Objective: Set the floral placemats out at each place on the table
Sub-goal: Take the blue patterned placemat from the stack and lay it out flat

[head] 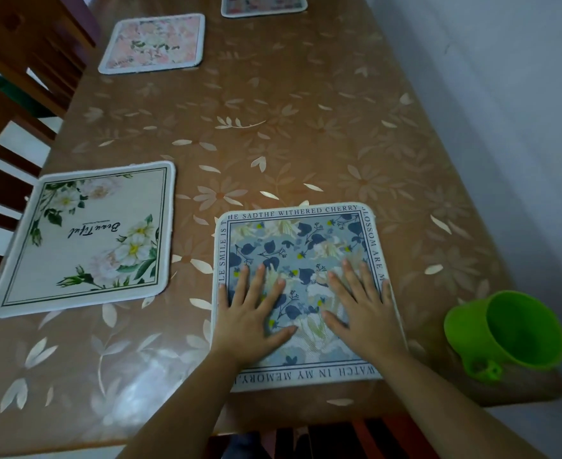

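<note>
A blue floral placemat (292, 243) with a text border lies flat at the near end of the table. My left hand (253, 313) presses on its left half with fingers spread and straight. My right hand (359, 303) lies flat on its right half the same way. A white placemat with green leaves and white flowers (84, 240) lies at the near left place. A pink floral placemat (155, 43) lies farther along the left side. Another pink placemat (263, 5) sits at the far end, cut off by the top of the view.
A green plastic cup (508, 332) lies tipped on its side at the table's near right corner. The brown table (306, 127) has a glossy flower-patterned cover. Wooden chairs (14, 104) stand along the left side. A pale wall (504, 94) runs close along the right.
</note>
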The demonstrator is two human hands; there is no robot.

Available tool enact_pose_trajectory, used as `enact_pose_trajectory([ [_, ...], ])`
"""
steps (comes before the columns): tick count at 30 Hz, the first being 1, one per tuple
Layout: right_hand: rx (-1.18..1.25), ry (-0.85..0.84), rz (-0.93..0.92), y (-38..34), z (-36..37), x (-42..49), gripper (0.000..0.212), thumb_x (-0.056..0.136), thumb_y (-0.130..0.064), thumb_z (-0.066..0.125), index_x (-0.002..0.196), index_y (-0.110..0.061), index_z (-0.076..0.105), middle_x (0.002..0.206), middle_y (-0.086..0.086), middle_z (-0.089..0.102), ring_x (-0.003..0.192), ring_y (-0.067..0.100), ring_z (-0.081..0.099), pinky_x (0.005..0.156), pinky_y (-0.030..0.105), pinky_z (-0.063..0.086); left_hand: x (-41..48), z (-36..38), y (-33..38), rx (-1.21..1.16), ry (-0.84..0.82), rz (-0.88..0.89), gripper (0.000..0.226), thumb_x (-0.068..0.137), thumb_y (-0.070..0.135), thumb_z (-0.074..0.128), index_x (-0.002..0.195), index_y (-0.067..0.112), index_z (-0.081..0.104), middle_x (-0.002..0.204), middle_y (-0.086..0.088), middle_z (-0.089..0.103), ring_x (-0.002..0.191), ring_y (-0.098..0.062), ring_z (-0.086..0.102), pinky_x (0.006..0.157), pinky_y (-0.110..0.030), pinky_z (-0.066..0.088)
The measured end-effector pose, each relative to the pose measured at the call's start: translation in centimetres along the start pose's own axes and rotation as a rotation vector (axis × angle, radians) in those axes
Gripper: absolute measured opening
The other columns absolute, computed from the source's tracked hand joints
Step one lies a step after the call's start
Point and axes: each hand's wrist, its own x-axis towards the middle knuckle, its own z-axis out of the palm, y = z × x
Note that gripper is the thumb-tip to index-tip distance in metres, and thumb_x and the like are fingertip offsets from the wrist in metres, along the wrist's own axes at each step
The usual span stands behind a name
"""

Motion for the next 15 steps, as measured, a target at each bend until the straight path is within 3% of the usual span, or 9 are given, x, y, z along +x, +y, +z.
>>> enact_pose_trajectory([
  [4, 0.02, -0.012, 0.014, -1.3, -0.4, -1.7, 0.067, 0.083, -0.064, 0.025, 0.14, -0.029, 0.024, 0.15, 0.003, 0.023, 0.137, 0.033, 0.018, 0.103, 0.063, 0.023, -0.8, 0.1, 0.4, -0.014, -0.011, -0.018, 0.078, 0.073, 0.079, 0.015, 0.138, 0.043, -0.007, 0.152, 0.003, -0.016, 0.137, -0.023, -0.022, 0.105, -0.052, -0.013],
  [10, 0.017, -0.052, 0.035, -3.2, -0.6, -3.1, 0.068, 0.08, -0.064, 0.028, 0.137, -0.027, 0.034, 0.148, 0.008, 0.03, 0.135, 0.039, 0.022, 0.098, 0.068, 0.023, -3.1, 1.0, 2.0, -0.03, -0.033, -0.083, 0.077, 0.075, 0.078, 0.013, 0.137, 0.043, -0.014, 0.152, 0.001, -0.016, 0.137, -0.025, -0.021, 0.105, -0.053, -0.015],
  [15, 0.037, -0.085, 0.033, -3.4, -1.1, -3.2, 0.069, 0.08, -0.065, 0.026, 0.138, -0.028, 0.031, 0.15, 0.005, 0.023, 0.137, 0.039, 0.016, 0.101, 0.068, 0.018, -3.3, 1.1, 2.5, -0.041, -0.027, -0.109, 0.075, 0.075, 0.076, 0.012, 0.136, 0.043, -0.017, 0.151, 0.004, -0.02, 0.136, -0.02, -0.025, 0.104, -0.05, -0.02],
])
